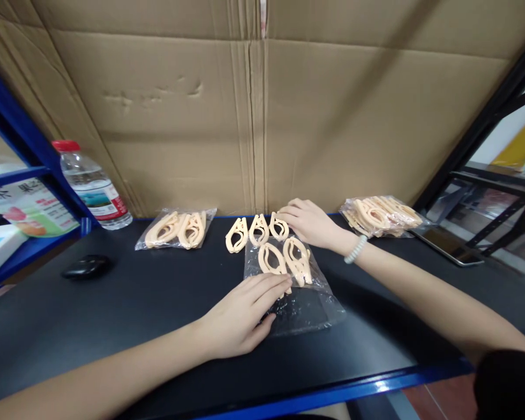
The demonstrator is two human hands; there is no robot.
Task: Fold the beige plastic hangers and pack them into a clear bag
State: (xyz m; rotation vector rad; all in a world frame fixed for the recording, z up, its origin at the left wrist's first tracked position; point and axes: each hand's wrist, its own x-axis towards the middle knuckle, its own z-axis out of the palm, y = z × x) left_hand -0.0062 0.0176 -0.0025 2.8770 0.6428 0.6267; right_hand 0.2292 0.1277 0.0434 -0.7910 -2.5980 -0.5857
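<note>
A row of beige plastic folding hangers, folded into leaf shapes, lies at the back of the black table: a left one [237,235], a middle one [259,230] and a right one [279,227]. My right hand [308,221] has its fingers bent over the right one's edge; the thumb is hidden. In front lies a clear plastic bag [310,312] with two more folding hangers, one left [271,259] and one right [298,262], on or in it; I cannot tell which. My left hand [245,312] rests flat, fingers stretched over the bag and the left hanger's lower end.
Filled bags of hangers lie at the left [175,228] and right [380,216]. A black mouse [86,266] and a water bottle [94,186] stand left. A flat tablet-like device [448,246] lies right. Behind rises a cardboard wall [179,128].
</note>
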